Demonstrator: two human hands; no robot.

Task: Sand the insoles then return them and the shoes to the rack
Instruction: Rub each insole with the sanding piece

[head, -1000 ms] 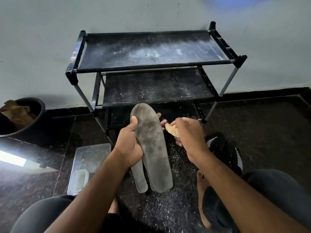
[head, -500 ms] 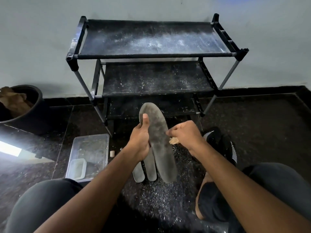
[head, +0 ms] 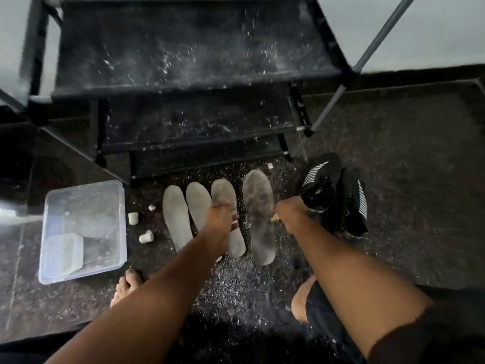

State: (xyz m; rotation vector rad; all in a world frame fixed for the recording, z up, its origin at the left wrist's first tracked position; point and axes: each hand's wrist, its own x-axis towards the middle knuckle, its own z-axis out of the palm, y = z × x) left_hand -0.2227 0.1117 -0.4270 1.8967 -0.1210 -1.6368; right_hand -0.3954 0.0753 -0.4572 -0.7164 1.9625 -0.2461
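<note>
Several grey insoles lie side by side on the dark floor in front of the black shoe rack (head: 196, 74). The rightmost insole (head: 258, 214) is the darkest and lies flat by itself. My left hand (head: 221, 219) hangs over the neighbouring insole (head: 223, 191) with loosely bent fingers and holds nothing. My right hand (head: 290, 214) pinches a small tan piece of sandpaper (head: 275, 218) at the right edge of the dark insole. Two black shoes with white stripes (head: 319, 190) (head: 354, 203) stand right of my right hand.
A clear plastic container (head: 84, 229) with a smaller tub inside sits at the left. Small white pieces (head: 133, 218) (head: 146, 236) lie between it and the insoles. White sanding dust covers the floor and rack shelves. My bare foot (head: 126, 285) rests by the container.
The insole my left hand held upright now lies flat at the right end of the row, and my left hand has let go. The view has tilted down toward the floor.
</note>
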